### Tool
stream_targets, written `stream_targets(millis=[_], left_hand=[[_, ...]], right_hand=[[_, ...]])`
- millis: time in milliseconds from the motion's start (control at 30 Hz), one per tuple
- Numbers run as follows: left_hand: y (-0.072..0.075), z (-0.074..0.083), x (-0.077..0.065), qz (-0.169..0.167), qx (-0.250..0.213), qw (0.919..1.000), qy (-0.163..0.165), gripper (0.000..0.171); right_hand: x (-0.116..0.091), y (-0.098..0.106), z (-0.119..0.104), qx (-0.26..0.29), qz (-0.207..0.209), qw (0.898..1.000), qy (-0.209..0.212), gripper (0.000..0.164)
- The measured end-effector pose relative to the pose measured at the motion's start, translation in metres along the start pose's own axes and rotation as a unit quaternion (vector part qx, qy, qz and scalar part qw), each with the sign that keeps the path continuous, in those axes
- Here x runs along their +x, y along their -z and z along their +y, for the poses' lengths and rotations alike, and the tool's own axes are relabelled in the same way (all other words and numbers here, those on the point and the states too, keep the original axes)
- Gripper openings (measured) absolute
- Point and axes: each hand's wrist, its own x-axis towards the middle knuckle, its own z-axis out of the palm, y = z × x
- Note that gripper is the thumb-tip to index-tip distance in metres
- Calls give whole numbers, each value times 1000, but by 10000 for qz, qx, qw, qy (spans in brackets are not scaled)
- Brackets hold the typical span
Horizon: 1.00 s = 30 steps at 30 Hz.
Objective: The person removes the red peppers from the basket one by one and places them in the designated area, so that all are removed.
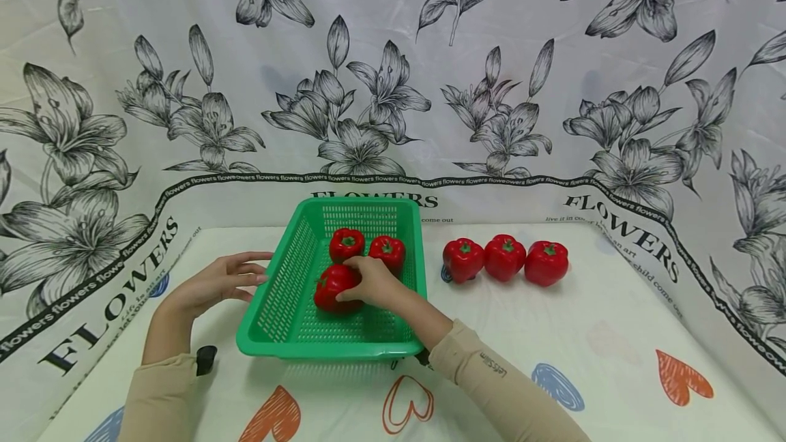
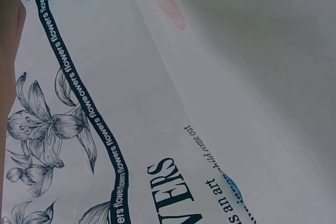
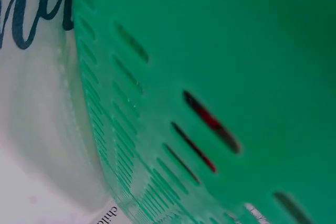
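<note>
A green plastic basket [image 1: 331, 350] with slotted walls stands on the table. My right hand [image 1: 376, 282] reaches over its right side and grips a red bell pepper [image 1: 333, 286] low in the basket, thumb and fingers around it. Behind that one, two more red bell peppers sit inside: one at the back [image 1: 346, 244], the other [image 1: 388, 249] partly covered by the hand. Beside the left rim is my left hand [image 1: 211, 284], its fingers loosely bent with the tips at the rim; whether they touch cannot be told. The right wrist view shows mostly the basket wall [image 3: 157, 129].
Three red bell peppers [image 1: 463, 259] [image 1: 505, 257] [image 1: 546, 262] stand in a row on the table, right of the basket. A white cloth [image 1: 614, 333] with printed hearts covers the table, and a flower-printed cloth [image 1: 393, 149] hangs behind.
</note>
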Motion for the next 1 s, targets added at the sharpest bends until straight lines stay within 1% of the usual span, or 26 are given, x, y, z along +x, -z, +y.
stream_targets(millis=[233, 533, 733, 1000], left_hand=[[-1, 2, 1, -6, 2, 10000, 15, 62], [-1, 0, 1, 29, -67, 10000, 65, 62], [-1, 0, 1, 37, -46, 9999, 81, 62], [0, 1, 0, 3, -53, 10000, 55, 62]], right_hand=[[-2, 7, -4, 333, 26, 9994, 98, 67], [-13, 15, -9, 879, -26, 9959, 201, 66], [-25, 21, -12, 1232, 63, 9918, 337, 64], [-40, 30, -13, 1808, 118, 9824, 443, 63]])
